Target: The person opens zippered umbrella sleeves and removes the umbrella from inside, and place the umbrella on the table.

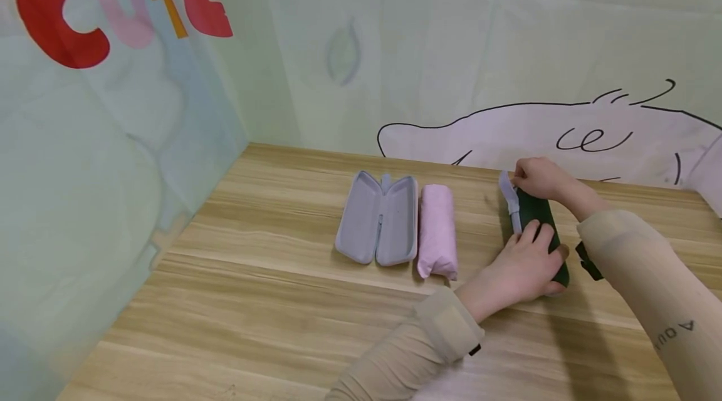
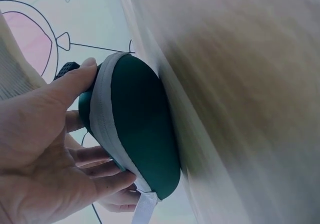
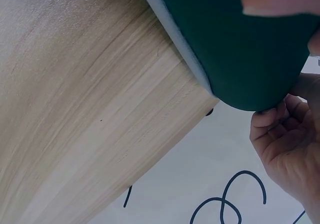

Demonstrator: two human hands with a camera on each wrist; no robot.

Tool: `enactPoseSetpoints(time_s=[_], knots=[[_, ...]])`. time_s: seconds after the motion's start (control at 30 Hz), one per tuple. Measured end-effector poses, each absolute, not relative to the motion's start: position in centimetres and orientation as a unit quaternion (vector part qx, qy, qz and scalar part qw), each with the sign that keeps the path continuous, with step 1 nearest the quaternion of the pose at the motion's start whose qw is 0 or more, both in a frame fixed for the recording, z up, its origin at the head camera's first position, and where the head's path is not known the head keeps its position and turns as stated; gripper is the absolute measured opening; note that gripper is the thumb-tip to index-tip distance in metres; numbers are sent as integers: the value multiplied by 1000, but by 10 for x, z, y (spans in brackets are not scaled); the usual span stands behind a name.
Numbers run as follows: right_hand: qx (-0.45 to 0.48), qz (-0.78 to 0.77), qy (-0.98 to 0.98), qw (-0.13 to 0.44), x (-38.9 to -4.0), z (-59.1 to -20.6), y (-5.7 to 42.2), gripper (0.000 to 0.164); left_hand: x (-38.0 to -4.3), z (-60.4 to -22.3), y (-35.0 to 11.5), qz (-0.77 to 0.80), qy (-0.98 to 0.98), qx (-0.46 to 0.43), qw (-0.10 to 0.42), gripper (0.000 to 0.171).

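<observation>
A dark green oblong zip case (image 1: 533, 207) with a pale grey zip band and a grey strap (image 1: 509, 194) lies on the right part of the table. My left hand (image 1: 521, 260) grips its near part; in the left wrist view the thumb and fingers (image 2: 114, 183) stand on opposite sides of the case. At the far end, by the strap, my right hand (image 1: 538, 177) pinches with curled fingers. The right wrist view shows those fingertips against the rounded end of the case (image 3: 235, 49), but whatever lies between them is hidden.
Left of the hands, a grey-lined hard case (image 1: 358, 219) lies spread open, its hinge in the middle. Close beside it is a pink wrapped roll (image 1: 437, 225). A printed cloth backdrop (image 1: 316, 44) stands behind and left of the wooden table (image 1: 225, 313).
</observation>
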State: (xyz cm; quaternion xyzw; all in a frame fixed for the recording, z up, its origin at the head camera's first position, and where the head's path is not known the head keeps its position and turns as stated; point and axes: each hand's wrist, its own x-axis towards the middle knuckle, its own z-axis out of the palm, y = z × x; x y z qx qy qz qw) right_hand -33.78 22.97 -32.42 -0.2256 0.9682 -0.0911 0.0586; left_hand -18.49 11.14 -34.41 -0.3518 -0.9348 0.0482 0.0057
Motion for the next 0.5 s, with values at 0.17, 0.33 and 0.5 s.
enactPoseSetpoints(time_s=[0.17,0.33,0.5], knots=[[-218,-90,970,65,-338,-324,229,18,-185,-344,112,49,-936,-350,2,57],[-208,-87,972,70,-338,-324,229,18,-184,-345,112,49,-936,-350,5,57],[-189,-85,975,79,-339,-324,229,20,-184,-345,112,47,-936,-349,4,57]])
